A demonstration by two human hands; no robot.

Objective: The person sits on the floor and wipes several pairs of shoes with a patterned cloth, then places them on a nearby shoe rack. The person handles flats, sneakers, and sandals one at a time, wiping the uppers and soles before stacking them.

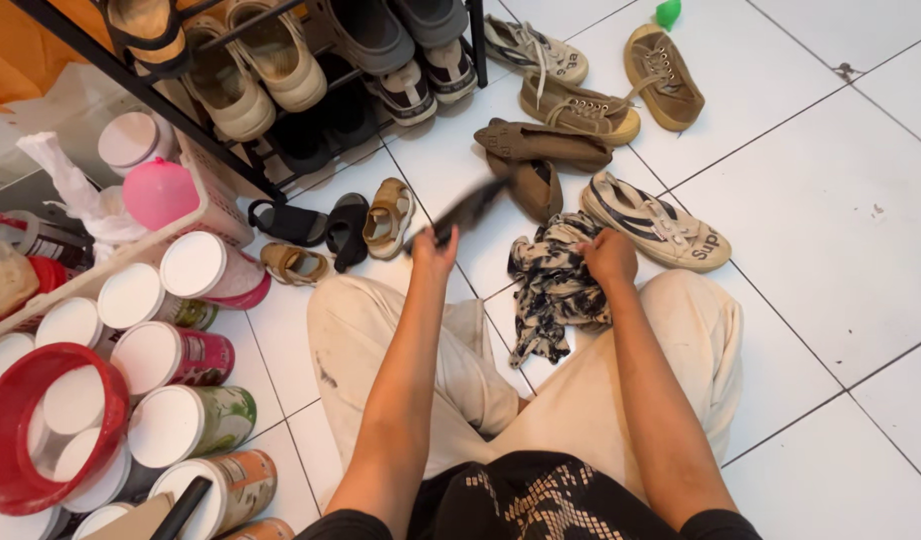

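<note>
A: Floor (831, 250) noted: white tiles, carrying everything. Shoe rack (281, 150) recorded at the far left corner of it, black-framed, loaded with beige and grey shoes.

B: Canisters (171, 350) logged along the left edge, white-lidded, lying in rows; a red basket (11, 420) is set over the nearest ones. A pink balloon (161, 192) is seen in a white crate behind them.

A: Loose footwear is scattered toward the far edge: a pair of tan lace-ups (581, 110), a brown flat pair (536, 160), a striped white sneaker (656, 225). Small sandals (389, 215) are noted just in front of the rack.

B: Patterned cloth (556, 285), black and cream, is crumpled on the floor between the knees, near the sneaker. The right hand (609, 255) is closed on its upper edge, gripping it.

A: Left hand (434, 250) is raised above the left knee, closed around one end of a dark shoe (471, 208). The shoe is blurred; its kind cannot be told. It is held clear of the floor, near the brown flats.
</note>
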